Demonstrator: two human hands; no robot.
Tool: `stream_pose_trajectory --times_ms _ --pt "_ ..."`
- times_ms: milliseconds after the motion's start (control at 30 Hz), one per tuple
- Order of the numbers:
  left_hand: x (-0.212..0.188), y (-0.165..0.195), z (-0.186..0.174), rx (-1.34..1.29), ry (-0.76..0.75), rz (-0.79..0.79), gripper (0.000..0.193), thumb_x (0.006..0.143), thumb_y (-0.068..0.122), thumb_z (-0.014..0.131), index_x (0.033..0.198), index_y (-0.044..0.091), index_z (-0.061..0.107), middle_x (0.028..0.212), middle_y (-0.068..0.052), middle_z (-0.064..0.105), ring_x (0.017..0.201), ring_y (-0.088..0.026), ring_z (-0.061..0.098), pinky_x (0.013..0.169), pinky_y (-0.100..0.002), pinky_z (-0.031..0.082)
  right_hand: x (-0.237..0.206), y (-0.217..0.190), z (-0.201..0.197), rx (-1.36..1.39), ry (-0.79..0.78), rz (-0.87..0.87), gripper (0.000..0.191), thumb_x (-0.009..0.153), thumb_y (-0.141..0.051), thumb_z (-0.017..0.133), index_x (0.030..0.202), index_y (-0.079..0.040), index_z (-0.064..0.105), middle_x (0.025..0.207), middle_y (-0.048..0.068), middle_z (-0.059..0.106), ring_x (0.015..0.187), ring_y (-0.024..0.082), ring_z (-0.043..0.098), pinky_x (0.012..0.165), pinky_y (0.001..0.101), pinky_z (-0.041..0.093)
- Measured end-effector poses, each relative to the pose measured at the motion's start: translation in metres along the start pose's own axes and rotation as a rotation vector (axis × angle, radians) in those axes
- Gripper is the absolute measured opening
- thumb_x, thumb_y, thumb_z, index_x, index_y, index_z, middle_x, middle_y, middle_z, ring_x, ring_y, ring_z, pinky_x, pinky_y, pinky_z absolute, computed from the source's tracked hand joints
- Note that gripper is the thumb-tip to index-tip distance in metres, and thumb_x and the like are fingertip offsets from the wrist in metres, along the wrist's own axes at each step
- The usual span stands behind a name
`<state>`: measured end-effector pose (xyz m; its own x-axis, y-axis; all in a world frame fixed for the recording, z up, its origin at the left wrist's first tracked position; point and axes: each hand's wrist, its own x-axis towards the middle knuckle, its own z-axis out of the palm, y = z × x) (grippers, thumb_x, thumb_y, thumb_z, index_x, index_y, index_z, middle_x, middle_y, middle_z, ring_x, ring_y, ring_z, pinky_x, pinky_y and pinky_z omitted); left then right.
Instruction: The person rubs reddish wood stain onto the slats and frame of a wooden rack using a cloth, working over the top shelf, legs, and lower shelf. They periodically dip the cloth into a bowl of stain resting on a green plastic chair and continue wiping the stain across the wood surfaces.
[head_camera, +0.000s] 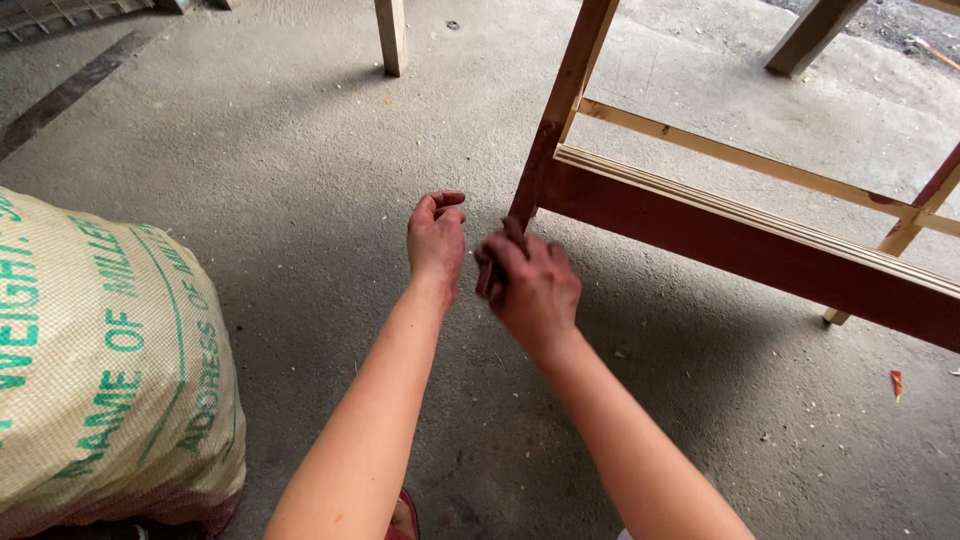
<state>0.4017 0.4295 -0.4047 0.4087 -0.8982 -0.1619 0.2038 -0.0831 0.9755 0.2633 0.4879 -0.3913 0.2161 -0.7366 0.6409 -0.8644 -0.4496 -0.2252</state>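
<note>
A wooden frame (760, 240) stands on the concrete floor, its lower rail and the foot of its near leg (550, 140) stained dark red, the upper wood bare. My right hand (530, 285) is closed around a small dark object, perhaps a cloth or brush, right at the bottom of that leg. My left hand (437, 240) hovers just left of it, fingers curled loosely and stained red, holding nothing that I can see.
A large woven sack (110, 360) with green print sits at the left. Other wooden legs (392, 35) stand at the top. A small red scrap (896, 383) lies on the floor (300, 150) at the right.
</note>
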Motion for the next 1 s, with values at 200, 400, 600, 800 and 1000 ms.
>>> stream_pose_trajectory --times_ms 200,400,600,800,1000 --pt "0.002 -0.003 0.0 0.006 -0.074 0.005 0.021 0.09 0.007 0.055 0.105 0.008 0.069 0.094 0.0 0.066 0.079 -0.01 0.058 0.072 -0.027 0.05 0.002 -0.002 -0.018 0.013 -0.257 -0.054 0.05 0.066 -0.023 0.083 0.115 -0.025 0.074 0.105 0.006 0.071 0.092 0.032 0.067 0.066 0.0433 0.059" --pt "0.003 -0.005 0.002 -0.006 -0.055 -0.039 0.022 0.09 0.008 0.054 0.106 0.009 0.069 0.091 0.001 0.064 0.077 -0.009 0.056 0.07 -0.025 0.049 0.031 0.023 -0.014 -0.062 -0.102 0.061 0.045 0.076 -0.022 0.083 0.12 -0.026 0.073 0.102 0.009 0.067 0.095 0.034 0.066 0.07 0.0457 0.058" --pt "0.003 -0.001 0.003 -0.024 -0.065 -0.054 0.022 0.09 0.007 0.054 0.107 0.008 0.069 0.086 0.001 0.061 0.074 -0.009 0.054 0.066 -0.026 0.046 -0.015 -0.006 -0.018 0.003 -0.251 0.001 0.05 0.067 -0.024 0.082 0.116 -0.025 0.072 0.106 0.007 0.068 0.097 0.035 0.066 0.071 0.0461 0.058" --pt "0.001 -0.014 0.004 -0.023 -0.086 -0.061 0.023 0.09 0.008 0.054 0.107 0.01 0.069 0.084 0.002 0.061 0.074 -0.009 0.053 0.066 -0.026 0.047 0.035 0.029 -0.017 0.009 -0.087 0.104 0.033 0.089 -0.035 0.085 0.119 -0.031 0.072 0.106 0.004 0.067 0.1 0.031 0.066 0.078 0.0469 0.058" --pt "0.004 -0.012 0.003 -0.003 -0.054 -0.069 0.02 0.091 0.008 0.055 0.105 0.009 0.069 0.09 0.004 0.064 0.078 -0.008 0.056 0.073 -0.025 0.05 -0.013 0.006 -0.011 -0.026 -0.144 -0.011 0.048 0.067 -0.028 0.085 0.114 -0.026 0.077 0.101 0.007 0.067 0.095 0.036 0.065 0.064 0.0463 0.059"
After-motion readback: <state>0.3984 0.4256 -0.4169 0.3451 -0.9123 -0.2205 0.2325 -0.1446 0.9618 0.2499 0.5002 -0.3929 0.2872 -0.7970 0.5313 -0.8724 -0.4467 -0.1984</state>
